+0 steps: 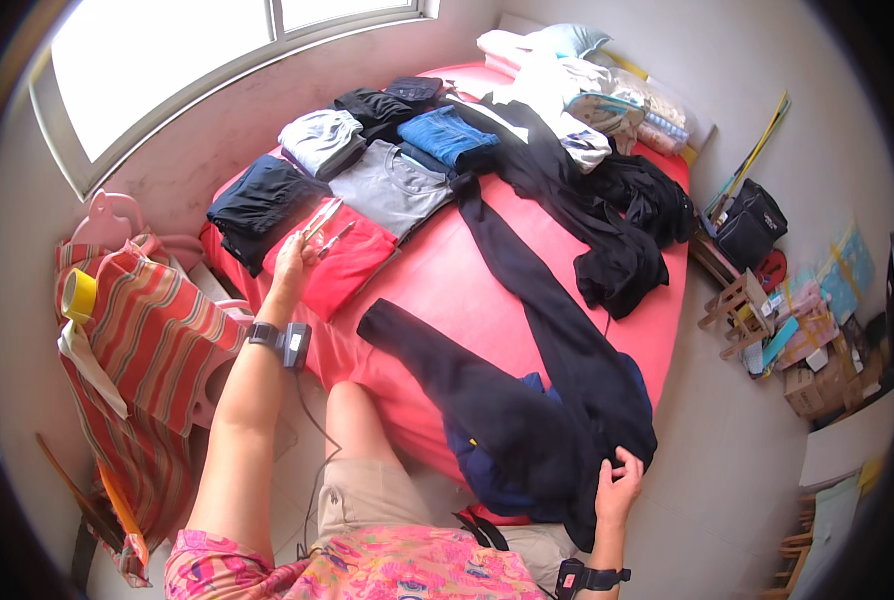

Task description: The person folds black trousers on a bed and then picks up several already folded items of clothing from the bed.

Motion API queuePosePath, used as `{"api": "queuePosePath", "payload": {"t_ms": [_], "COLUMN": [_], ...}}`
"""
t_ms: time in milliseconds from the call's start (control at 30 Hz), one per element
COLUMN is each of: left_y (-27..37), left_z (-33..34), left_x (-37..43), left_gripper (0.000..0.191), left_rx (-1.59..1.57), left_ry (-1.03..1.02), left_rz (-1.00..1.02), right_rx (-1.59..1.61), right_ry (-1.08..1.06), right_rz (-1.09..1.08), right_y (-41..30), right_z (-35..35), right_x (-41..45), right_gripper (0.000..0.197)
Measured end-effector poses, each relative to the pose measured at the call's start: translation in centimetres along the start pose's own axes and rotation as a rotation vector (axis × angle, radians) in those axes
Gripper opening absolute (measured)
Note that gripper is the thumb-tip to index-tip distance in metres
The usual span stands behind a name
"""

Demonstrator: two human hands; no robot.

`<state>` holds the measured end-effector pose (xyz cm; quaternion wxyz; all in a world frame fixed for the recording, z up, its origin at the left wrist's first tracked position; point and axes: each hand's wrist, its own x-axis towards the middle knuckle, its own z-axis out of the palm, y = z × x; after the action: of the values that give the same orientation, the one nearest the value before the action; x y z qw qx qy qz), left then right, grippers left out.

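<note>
My right hand point(618, 484) pinches the waist end of black trousers point(525, 281), by the bed's near right edge. Their two legs spread apart across the pink bed sheet point(484, 251). Under the trousers a dark blue garment point(484, 476) shows in part. Over at the left, my left hand point(294, 259) is at the edge of a folded red garment point(357, 259). Pale slender marks or items lie by its fingertips; whether the fingers grip anything is unclear. Beside that hand rest folded dark garments point(263, 206) and a folded grey T-shirt point(390, 184).
Folded jeans point(447, 136), light grey clothing point(321, 141) and loose black clothes point(619, 247) lie farther back. A striped cloth point(161, 315) covers a pink chair at left, with yellow tape point(79, 295) there. A wooden stool point(743, 311) and boxes stand at right. A cable hangs from my left wrist device.
</note>
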<state>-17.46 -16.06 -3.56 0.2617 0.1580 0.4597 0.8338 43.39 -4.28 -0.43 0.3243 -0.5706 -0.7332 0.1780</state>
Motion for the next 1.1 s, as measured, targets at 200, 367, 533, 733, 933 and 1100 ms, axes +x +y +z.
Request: {"api": "queuePosePath", "payload": {"t_ms": [200,367,533,733,933,1100], "left_y": [0.7,-0.3,0.4,-0.2,-1.0,-1.0], "left_z": [2.2,2.9,4.0,-0.1,-3.9,-4.6], "left_x": [-2.9,-6.4,-9.1,-8.4,-8.0,-7.9], "left_gripper": [0.025,0.023,0.017,0.016,0.017,0.018], "left_rx": [-0.072,-0.262,-0.299,-0.335,-0.324,-0.365], "left_ry": [-0.13,-0.11,-0.101,0.049,0.119,0.119], "left_rz": [-0.067,-0.092,-0.046,-0.001,-0.01,-0.026], "right_rx": [0.365,0.887,0.943,0.975,0.673,0.533], "right_ry": [-0.197,-0.812,-0.879,-0.807,-0.517,-0.512], "right_rz": [-0.232,-0.158,-0.079,0.12,-0.337,-0.438], "right_y": [-14.2,-26.2,-33.7,-35.2,-35.2,-35.0], "right_z": [5.2,20.0,29.5,34.6,37.0,38.6], "right_x": [5.0,4.1,1.5,1.4,5.6,6.1], "right_gripper": [0.019,0.016,0.019,0.011,0.014,0.011]}}
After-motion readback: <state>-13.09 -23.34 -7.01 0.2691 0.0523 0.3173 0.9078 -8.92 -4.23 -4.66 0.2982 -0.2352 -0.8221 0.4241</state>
